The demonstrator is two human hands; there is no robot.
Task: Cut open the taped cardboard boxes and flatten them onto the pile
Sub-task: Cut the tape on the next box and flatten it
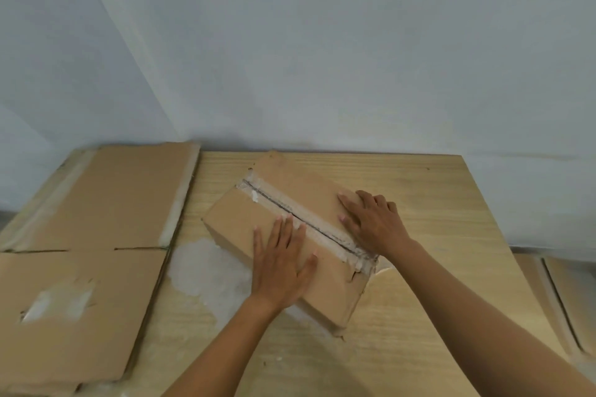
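Observation:
A brown cardboard box (pixel 238 219) lies slantwise on the wooden table (pixel 419 203). A strip of clear tape (pixel 258 192) runs along its top seam, and a dark slit shows down the middle of the tape. My left hand (pixel 282 263) lies flat on the near flap with fingers straight. My right hand (pixel 372 222) lies flat on the far flap, fingers spread. Both hands press on the box top, one on each side of the seam. No knife is in view.
A pile of flattened cardboard (pixel 96 229) covers the table's left side. More cardboard (pixel 567 296) lies low at the right, past the table edge. A patch of crumpled clear tape (pixel 206 274) lies on the table left of the box. A pale wall rises behind.

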